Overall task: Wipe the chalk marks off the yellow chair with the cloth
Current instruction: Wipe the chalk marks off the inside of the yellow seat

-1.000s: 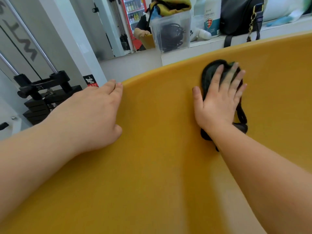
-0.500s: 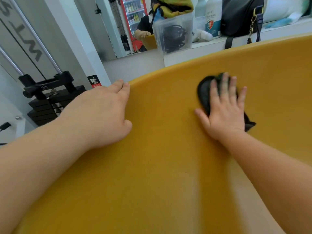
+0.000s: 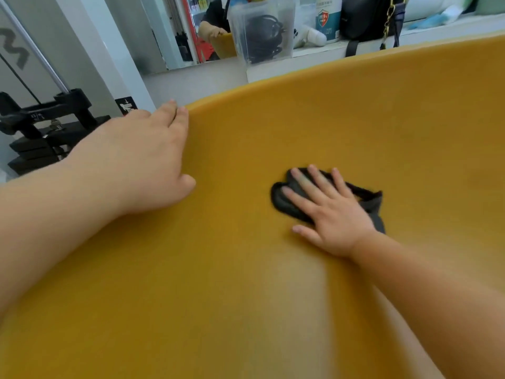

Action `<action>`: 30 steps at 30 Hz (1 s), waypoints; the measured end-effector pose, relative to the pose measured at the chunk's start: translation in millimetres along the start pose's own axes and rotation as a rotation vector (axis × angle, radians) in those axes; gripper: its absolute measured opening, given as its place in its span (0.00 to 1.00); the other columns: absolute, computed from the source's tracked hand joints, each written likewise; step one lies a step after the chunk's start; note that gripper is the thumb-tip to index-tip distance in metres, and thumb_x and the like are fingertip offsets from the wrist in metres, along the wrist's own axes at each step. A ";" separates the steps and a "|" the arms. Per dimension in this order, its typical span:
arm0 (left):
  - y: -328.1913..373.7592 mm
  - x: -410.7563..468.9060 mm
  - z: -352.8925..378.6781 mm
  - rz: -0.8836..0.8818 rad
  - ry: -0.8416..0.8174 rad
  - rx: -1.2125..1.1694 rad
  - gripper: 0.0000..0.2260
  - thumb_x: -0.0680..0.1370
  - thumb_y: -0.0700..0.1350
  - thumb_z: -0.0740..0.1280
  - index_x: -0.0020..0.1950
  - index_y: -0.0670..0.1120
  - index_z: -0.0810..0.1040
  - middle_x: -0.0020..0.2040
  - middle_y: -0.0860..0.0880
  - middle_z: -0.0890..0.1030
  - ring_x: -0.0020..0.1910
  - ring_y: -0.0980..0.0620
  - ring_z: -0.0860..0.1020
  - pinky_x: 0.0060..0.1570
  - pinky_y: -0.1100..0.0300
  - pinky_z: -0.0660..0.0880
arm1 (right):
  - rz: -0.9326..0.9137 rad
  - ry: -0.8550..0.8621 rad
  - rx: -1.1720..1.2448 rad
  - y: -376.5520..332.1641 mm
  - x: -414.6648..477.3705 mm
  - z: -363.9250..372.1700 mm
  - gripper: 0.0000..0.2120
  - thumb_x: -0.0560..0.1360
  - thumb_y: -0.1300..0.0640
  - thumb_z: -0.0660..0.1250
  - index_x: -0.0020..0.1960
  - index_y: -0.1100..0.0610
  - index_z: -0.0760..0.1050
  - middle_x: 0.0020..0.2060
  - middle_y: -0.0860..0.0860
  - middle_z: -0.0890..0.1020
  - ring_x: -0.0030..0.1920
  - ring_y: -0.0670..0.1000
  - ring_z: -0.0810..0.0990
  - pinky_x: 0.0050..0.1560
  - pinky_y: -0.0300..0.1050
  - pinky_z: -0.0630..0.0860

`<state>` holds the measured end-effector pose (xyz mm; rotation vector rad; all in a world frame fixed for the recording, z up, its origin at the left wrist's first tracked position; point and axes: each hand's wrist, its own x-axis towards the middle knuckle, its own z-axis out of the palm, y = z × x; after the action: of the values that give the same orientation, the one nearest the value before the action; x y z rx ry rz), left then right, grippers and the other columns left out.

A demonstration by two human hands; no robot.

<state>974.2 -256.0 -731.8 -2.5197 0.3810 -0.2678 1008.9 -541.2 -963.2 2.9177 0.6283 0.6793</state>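
Note:
The yellow chair (image 3: 341, 119) fills most of the view as a broad curved shell. A dark cloth (image 3: 284, 199) lies flat on it, right of centre. My right hand (image 3: 330, 214) presses on the cloth with straight, spread fingers; the cloth shows at the fingertips and past the hand's right side. My left hand (image 3: 142, 157) rests on the chair's left rim, fingers straight over the edge and thumb on the yellow surface. I see no distinct chalk marks; a paler sheen lies on the shell below my right hand.
Behind the chair runs a white ledge (image 3: 314, 54) with a clear plastic box (image 3: 262, 31) of black cables, a white bottle (image 3: 326, 17) and a black bag (image 3: 369, 16). A black weight stack machine (image 3: 43, 132) stands at left.
My right hand has slid the cloth down the chair shell from near the top rim and slightly left. My left hand stays on the left rim.

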 end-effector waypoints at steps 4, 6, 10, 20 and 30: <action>-1.4 0.3 1.5 0.005 0.024 -0.003 0.42 0.76 0.61 0.57 0.80 0.44 0.41 0.81 0.43 0.47 0.74 0.41 0.63 0.70 0.46 0.67 | 0.647 -0.072 0.034 95.9 -54.4 -14.2 0.41 0.77 0.26 0.37 0.84 0.47 0.49 0.83 0.54 0.42 0.83 0.61 0.42 0.78 0.68 0.42; -2.0 1.2 2.4 0.008 0.041 0.008 0.41 0.76 0.59 0.58 0.80 0.43 0.43 0.81 0.42 0.50 0.72 0.39 0.65 0.68 0.45 0.69 | 0.896 -0.070 0.150 94.1 -59.6 -21.8 0.45 0.75 0.24 0.33 0.84 0.48 0.42 0.83 0.55 0.38 0.82 0.60 0.37 0.79 0.68 0.40; -1.7 2.0 0.7 -0.001 0.036 -0.034 0.39 0.76 0.57 0.60 0.81 0.43 0.46 0.81 0.43 0.52 0.72 0.39 0.66 0.67 0.45 0.69 | 0.956 -0.144 0.341 2.7 -36.8 -26.1 0.52 0.70 0.22 0.28 0.84 0.53 0.42 0.82 0.60 0.39 0.82 0.65 0.40 0.79 0.68 0.43; -8.6 -39.7 -10.5 0.006 0.007 0.043 0.38 0.77 0.61 0.57 0.81 0.44 0.49 0.81 0.45 0.53 0.76 0.42 0.61 0.70 0.44 0.66 | -0.173 -0.385 0.550 -136.5 -76.9 -60.0 0.35 0.80 0.27 0.45 0.80 0.35 0.33 0.80 0.41 0.32 0.80 0.48 0.29 0.77 0.51 0.28; -9.4 -179.4 22.1 0.046 0.028 -0.240 0.37 0.75 0.66 0.47 0.79 0.46 0.58 0.80 0.47 0.58 0.79 0.45 0.52 0.75 0.42 0.49 | 0.395 -0.441 0.619 -129.6 -68.0 -48.7 0.44 0.71 0.22 0.28 0.83 0.41 0.37 0.81 0.47 0.33 0.81 0.55 0.31 0.80 0.60 0.34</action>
<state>813.6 -178.8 -763.7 -2.7400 0.5084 -0.2520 883.5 -451.4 -968.8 3.6287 0.2342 -0.2088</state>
